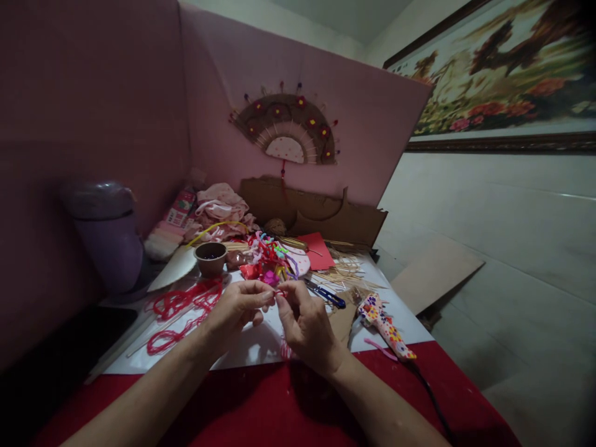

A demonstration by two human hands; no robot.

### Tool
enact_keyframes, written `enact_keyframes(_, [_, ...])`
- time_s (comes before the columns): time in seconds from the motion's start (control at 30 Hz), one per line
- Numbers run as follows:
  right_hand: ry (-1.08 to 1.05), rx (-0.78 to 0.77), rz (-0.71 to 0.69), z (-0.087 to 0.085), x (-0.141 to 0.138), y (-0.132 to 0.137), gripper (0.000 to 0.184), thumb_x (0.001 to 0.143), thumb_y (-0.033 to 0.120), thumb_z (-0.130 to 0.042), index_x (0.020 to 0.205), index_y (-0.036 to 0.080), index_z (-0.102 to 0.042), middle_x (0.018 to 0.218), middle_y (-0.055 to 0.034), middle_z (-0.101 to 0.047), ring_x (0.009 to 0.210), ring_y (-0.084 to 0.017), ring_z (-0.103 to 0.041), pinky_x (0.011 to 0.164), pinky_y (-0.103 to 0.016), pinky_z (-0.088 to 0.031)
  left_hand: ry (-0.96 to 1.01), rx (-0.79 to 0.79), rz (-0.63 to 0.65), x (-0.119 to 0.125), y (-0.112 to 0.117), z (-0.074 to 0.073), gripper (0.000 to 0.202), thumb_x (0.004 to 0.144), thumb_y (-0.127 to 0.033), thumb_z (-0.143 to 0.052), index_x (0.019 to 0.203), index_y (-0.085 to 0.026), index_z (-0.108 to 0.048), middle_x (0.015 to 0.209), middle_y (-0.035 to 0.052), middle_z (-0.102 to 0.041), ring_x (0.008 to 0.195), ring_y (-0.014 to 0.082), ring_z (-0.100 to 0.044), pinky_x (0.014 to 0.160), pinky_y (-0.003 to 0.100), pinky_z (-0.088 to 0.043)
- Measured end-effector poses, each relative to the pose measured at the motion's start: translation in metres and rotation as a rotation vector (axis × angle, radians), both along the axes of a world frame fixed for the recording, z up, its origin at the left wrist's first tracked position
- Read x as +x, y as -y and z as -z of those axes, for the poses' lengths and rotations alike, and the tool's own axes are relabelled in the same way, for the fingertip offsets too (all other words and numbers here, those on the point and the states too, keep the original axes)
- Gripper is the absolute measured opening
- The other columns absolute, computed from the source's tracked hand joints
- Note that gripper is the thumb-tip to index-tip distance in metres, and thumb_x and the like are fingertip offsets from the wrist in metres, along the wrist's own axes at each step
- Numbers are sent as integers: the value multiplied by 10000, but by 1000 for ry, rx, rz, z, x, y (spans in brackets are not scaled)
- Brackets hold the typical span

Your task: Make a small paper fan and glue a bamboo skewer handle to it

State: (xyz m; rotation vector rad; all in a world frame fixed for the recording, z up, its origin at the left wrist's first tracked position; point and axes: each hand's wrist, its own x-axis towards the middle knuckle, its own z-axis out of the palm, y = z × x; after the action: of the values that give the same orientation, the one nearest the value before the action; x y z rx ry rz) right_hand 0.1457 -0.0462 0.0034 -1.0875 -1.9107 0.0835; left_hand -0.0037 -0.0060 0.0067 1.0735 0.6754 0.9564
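My left hand [244, 303] and my right hand [307, 323] meet above the front of the white sheet [246, 355]. Both are closed, thumb and finger pinching a thin red cord [280, 293] between them. Red strands [285, 349] hang beneath my right hand; how they join the cord is hidden. Left of my hands lies a loose heap of red yarn [170, 338]. Blue-handled snips [329, 294] rest just beyond my right hand. A flower-patterned glue gun [384, 326] lies farther right, its cable running off the front.
Behind my hands are a brown cup [211, 259], colourful pipe cleaners [270, 248], red paper [316, 249] and thin sticks [354, 273]. A lidded purple bin [109, 242] stands left. A decorated fan [291, 127] hangs on the pink panel [372, 124], above torn cardboard [363, 222].
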Motion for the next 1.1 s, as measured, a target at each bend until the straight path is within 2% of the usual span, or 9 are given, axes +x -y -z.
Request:
enact_keyframes(0.1, [-10, 2, 6, 0, 0, 0, 146, 891, 208, -426, 1019, 159, -476, 722, -37, -615, 583, -148, -583, 538, -231, -406, -3, -1, 2, -1, 1, -1, 158, 652, -244, -707, 679, -106, -635, 620, 20, -534, 527, 72, -436, 449, 192, -311])
enact_keyframes(0.23, [-16, 4, -10, 1, -1, -1, 119, 910, 202, -393, 952, 167, -499, 786, -54, -632, 637, -147, -604, 582, -230, -426, 1, 9, 2, -1, 2, -3, 150, 654, -232, -704, 690, -100, -641, 647, 32, -546, 546, 77, -444, 446, 188, -316])
enact_keyframes(0.47, [15, 33, 13, 1, 0, -2, 111, 901, 190, -398, 913, 163, -505, 725, -33, -613, 566, -131, -575, 532, -219, -398, 13, 18, 6, 0, 1, -1, 153, 618, -197, -730, 713, -106, -654, 664, 22, -562, 515, 58, -432, 444, 187, -319])
enact_keyframes(0.7, [61, 74, 43, 4, 0, -3, 109, 899, 180, -393, 916, 163, -499, 728, -32, -613, 569, -132, -582, 535, -220, -394, 29, 0, -20, 2, 1, -2, 184, 561, -195, -766, 690, -112, -663, 604, 8, -575, 461, 51, -440, 440, 198, -312])
enact_keyframes(0.9, [94, 120, 57, 6, 0, -4, 114, 892, 179, -391, 910, 164, -503, 726, -33, -609, 575, -137, -586, 545, -229, -399, 19, 63, -57, 4, -1, 0, 189, 554, -206, -776, 668, -108, -661, 577, 15, -590, 469, 69, -460, 452, 214, -323])
enact_keyframes(1.1, [38, 47, 18, 2, -1, -1, 117, 894, 184, -404, 966, 162, -493, 737, -35, -618, 582, -131, -588, 533, -214, -405, 54, 33, -40, 4, 0, 0, 189, 571, -213, -768, 690, -115, -657, 599, 8, -591, 467, 60, -452, 459, 210, -327])
